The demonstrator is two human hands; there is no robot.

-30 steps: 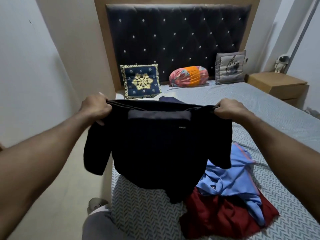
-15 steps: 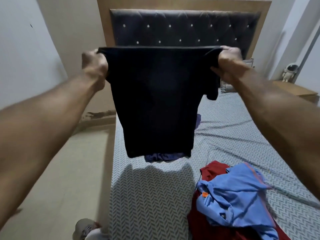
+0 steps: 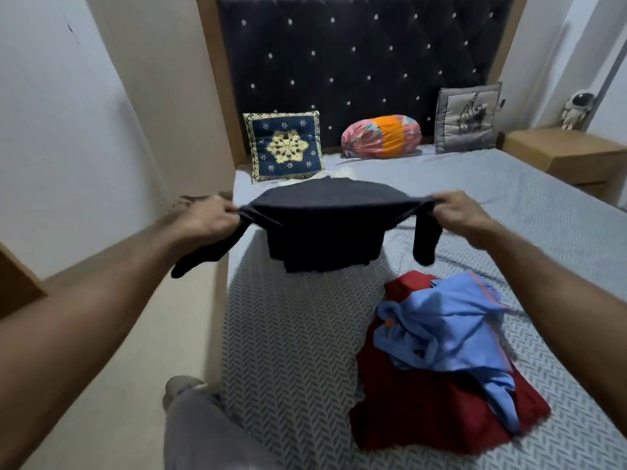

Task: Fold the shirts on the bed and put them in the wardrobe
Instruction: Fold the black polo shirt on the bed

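A dark navy shirt (image 3: 325, 225) is stretched flat in the air over the bed (image 3: 288, 334), its body billowing away from me and both sleeves dangling. My left hand (image 3: 207, 218) pinches its left shoulder and my right hand (image 3: 458, 213) pinches its right shoulder. To the lower right, a crumpled light blue shirt (image 3: 448, 334) lies on top of a red shirt (image 3: 424, 408) on the bedspread.
Against the dark tufted headboard (image 3: 356, 62) stand a navy patterned cushion (image 3: 285, 145), an orange-pink bolster (image 3: 381, 135) and a grey cushion (image 3: 468, 118). A wooden bedside table (image 3: 570, 157) with a small figurine (image 3: 575, 108) is at right. Floor and a white wall lie left of the bed.
Both hands have swung the dark shirt down from head height to just above the bed, and its body now billows forward instead of hanging straight.
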